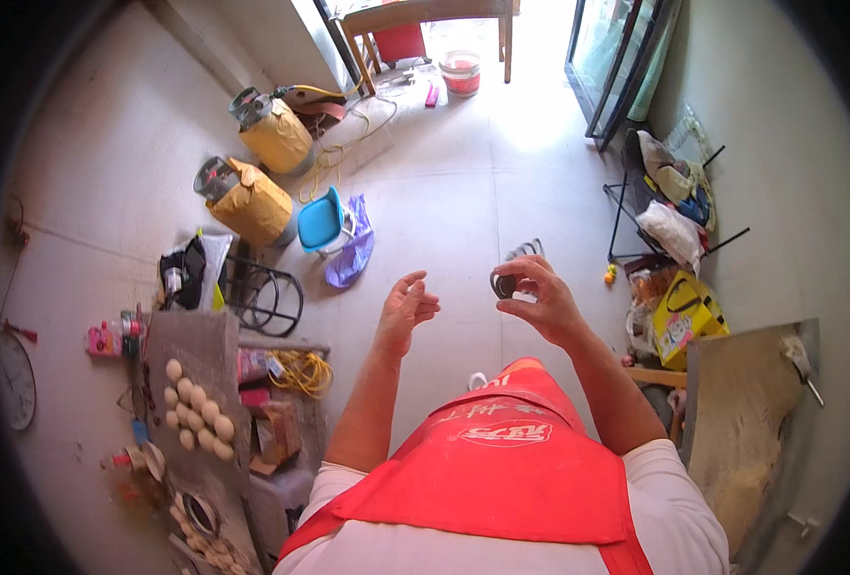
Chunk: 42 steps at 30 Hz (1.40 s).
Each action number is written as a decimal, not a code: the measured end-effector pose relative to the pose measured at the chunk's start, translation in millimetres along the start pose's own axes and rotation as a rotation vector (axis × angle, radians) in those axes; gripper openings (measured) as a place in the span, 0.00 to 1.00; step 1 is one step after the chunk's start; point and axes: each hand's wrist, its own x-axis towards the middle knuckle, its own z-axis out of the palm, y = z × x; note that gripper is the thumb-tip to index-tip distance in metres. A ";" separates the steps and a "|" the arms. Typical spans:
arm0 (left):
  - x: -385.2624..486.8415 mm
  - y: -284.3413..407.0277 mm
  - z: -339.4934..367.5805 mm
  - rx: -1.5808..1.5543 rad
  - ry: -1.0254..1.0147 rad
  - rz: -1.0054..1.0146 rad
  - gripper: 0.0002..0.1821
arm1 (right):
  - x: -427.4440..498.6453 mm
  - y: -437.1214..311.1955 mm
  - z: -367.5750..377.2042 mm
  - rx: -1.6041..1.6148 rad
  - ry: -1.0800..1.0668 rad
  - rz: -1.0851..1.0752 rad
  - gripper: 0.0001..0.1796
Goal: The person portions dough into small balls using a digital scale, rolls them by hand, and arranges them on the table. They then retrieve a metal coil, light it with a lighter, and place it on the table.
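Note:
My right hand (544, 296) grips a dark implement between thumb and fingers. Its round, ring-like black end (504, 284) faces my left hand. Beyond the fingers shows a row of curved dark loops (527, 249), seemingly part of the same thing; my fingers hide how they join. Apart from it, my left hand (409, 309) hangs in the air with fingers spread and slightly bent, holding nothing. Both hands are above the pale tiled floor (453, 237), in front of the red apron (511, 460) on my body.
At left, dough balls (200, 417) lie on a worn table (173, 338). Beyond stand two gas cylinders (252, 205) (277, 136) and a small blue chair (322, 221). On the right are a loaded folding chair (640, 194), a yellow bag (687, 316) and a board-topped table (734, 417).

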 end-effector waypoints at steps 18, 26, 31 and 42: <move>288.9 33.0 30.2 -0.108 -0.182 -0.481 0.18 | 239.8 169.9 -9.7 -0.158 -0.010 0.130 0.23; 379.4 -78.7 -53.2 0.275 -0.067 -0.672 0.19 | 229.4 352.4 -35.5 -0.095 0.287 0.904 0.17; 406.6 -122.2 -129.9 0.481 0.193 -0.720 0.18 | 195.4 490.0 -50.5 -0.213 0.253 1.057 0.16; 315.1 -232.3 -272.4 0.493 0.582 -0.963 0.13 | 315.0 688.7 -72.4 -0.943 -0.296 0.948 0.30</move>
